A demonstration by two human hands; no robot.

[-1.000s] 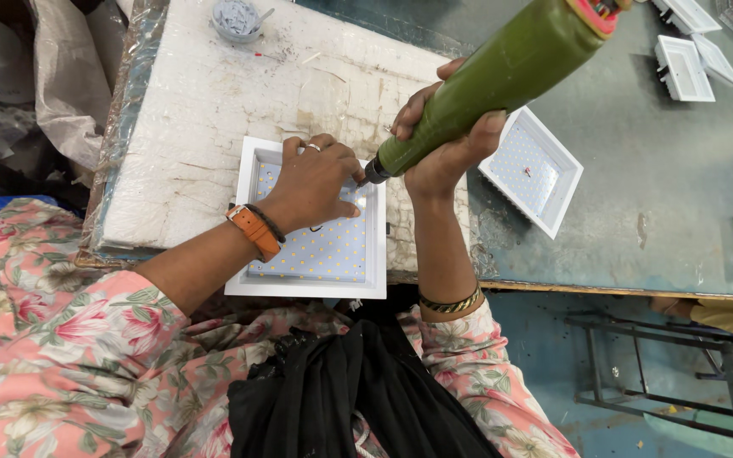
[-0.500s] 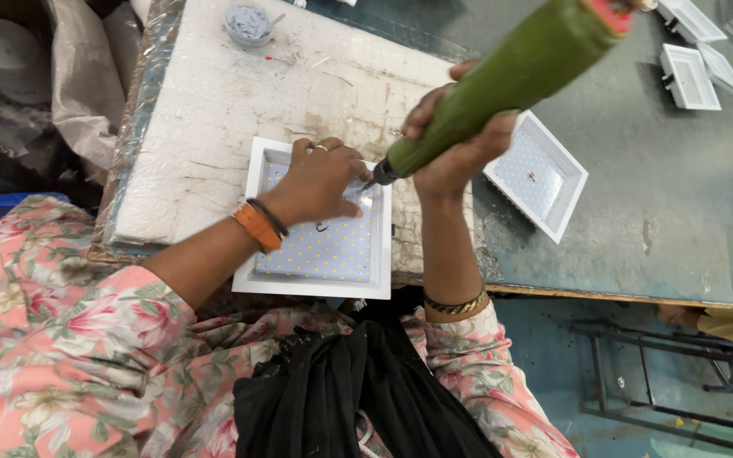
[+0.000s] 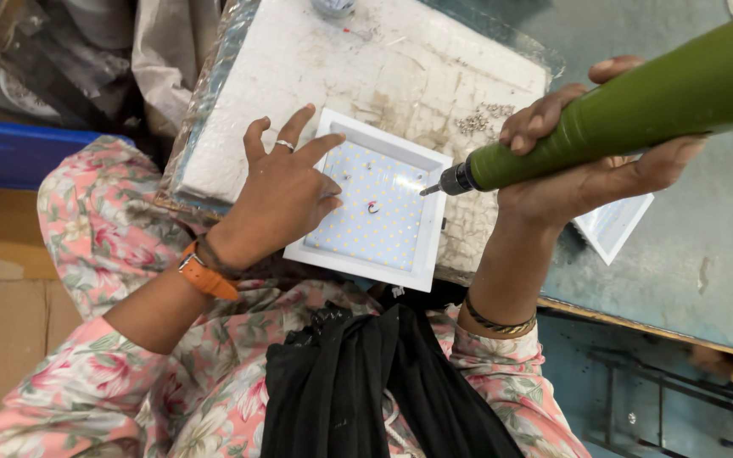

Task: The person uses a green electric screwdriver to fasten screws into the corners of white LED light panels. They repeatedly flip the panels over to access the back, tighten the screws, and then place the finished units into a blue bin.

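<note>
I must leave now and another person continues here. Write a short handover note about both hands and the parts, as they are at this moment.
Left hand: open, fingers spread, resting on the left side of the square white light panel.
Right hand: gripping the green electric screwdriver; its bit hangs above the panel's right edge, not touching.
Panel lies on the white foam board. Loose screws lie on the board near the right hand.
Done: cannot tell which screws are in.
Left: check each hole.

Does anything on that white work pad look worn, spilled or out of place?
Yes. The white foam pad under the square white light panel is cracked and stained, and small screws lie loose on it near the right hand holding the green electric screwdriver. The panel itself sits slightly askew.
</note>
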